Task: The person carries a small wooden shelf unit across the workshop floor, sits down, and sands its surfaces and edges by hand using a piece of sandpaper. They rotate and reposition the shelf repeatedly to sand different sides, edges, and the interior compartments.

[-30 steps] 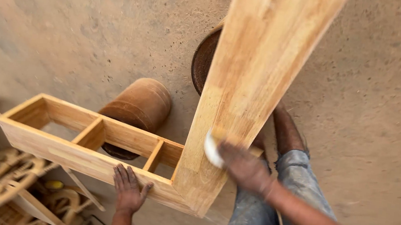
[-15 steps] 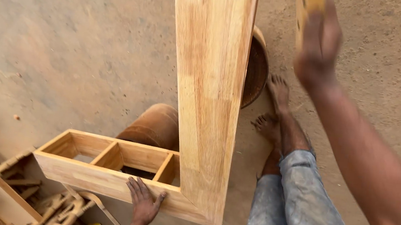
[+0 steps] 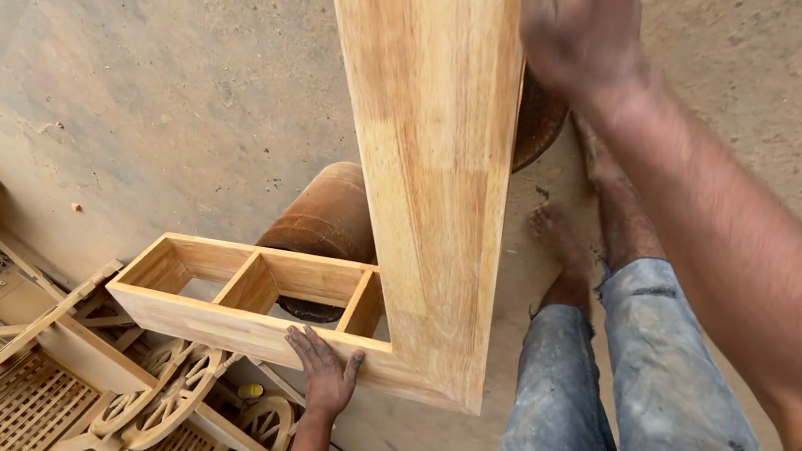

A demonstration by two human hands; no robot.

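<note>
**At the top of the plank: right hand rubbing, left hand bracing**

Against the upper face of the wooden plank, the right hand presses; whether its fingers close on anything I cannot tell. Left hand lies flat and open on the shelf frame, which juts sideways from the plank's lower end. Judgement: long strokes along the grain, steady bracing, feet kept away from the plank's foot. Round drum stands behind.

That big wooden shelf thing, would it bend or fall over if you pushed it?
The wooden shelf frame looks like thick solid board, so it would probably stay stiff. It seems tall and narrow, so it could tip; the left hand presses its lower edge and the right hand is at its upper part. Likely heavy.
</note>
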